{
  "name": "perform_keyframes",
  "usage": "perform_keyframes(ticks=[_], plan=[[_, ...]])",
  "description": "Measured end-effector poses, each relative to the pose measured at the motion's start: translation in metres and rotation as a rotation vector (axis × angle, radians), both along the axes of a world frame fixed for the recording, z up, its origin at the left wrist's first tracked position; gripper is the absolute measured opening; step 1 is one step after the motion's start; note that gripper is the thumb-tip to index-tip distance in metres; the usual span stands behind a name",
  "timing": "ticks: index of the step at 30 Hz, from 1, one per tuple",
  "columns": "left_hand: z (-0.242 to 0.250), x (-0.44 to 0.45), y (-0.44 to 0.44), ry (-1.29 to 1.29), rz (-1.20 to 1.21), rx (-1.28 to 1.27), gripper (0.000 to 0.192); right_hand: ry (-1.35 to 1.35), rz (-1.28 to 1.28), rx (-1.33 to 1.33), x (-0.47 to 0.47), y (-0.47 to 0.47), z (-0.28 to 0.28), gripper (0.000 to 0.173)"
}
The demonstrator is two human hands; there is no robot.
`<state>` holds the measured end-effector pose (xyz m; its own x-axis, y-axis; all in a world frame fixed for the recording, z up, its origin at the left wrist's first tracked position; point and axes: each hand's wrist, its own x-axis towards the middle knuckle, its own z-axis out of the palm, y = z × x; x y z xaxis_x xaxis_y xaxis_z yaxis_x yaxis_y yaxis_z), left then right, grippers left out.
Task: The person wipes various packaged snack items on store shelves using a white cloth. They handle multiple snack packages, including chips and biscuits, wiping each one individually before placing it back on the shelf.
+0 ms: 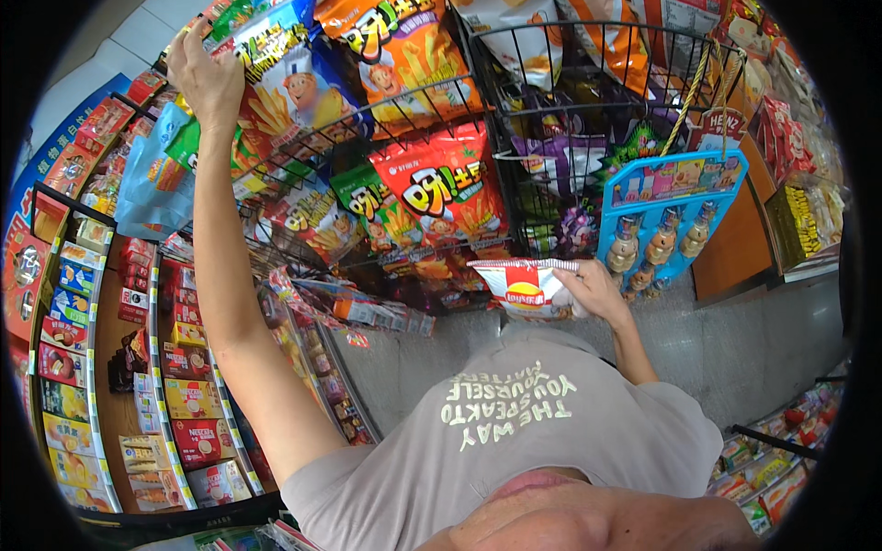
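Observation:
My right hand (594,293) is closed on a white-and-red Lay's chip bag (525,293), held by its side in front of my waist. The bag's printing appears upside down. At the upper left, my left hand (207,76) reaches to the top of a black wire rack (490,110). Its fingers are bent beside a potato-snack bag (289,96) picturing a chef; whether it grips anything is hidden. An orange snack bag (406,62) stands farther along the same tier. Below it, a red snack bag (448,182) leans over a green one (375,213).
A blue hanging card of small bottles (665,231) hangs from the rack by a rope (689,96). Shelves of boxed goods (200,399) curve along the left. A wooden stand (730,234) is at the right, above grey floor (661,337). More packaged goods (778,454) lie lower right.

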<state>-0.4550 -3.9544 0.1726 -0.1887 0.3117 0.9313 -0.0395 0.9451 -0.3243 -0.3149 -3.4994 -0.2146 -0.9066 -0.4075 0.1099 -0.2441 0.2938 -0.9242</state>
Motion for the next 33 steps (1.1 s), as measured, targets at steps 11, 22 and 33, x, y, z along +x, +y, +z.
perform_keyframes(ticks=[11,22,33], plan=[[-0.054,0.020,0.057,-0.485,0.034,-0.219,0.072,-0.020,0.053,0.048,-0.004,-0.014,0.001,0.038],[-0.070,0.032,0.054,-0.566,-0.062,-0.186,0.067,-0.016,0.055,0.039,-0.003,-0.014,0.000,0.039],[-0.188,0.111,0.074,-0.285,-0.671,0.082,0.020,-0.051,0.008,-0.084,0.000,-0.008,-0.005,0.037]])
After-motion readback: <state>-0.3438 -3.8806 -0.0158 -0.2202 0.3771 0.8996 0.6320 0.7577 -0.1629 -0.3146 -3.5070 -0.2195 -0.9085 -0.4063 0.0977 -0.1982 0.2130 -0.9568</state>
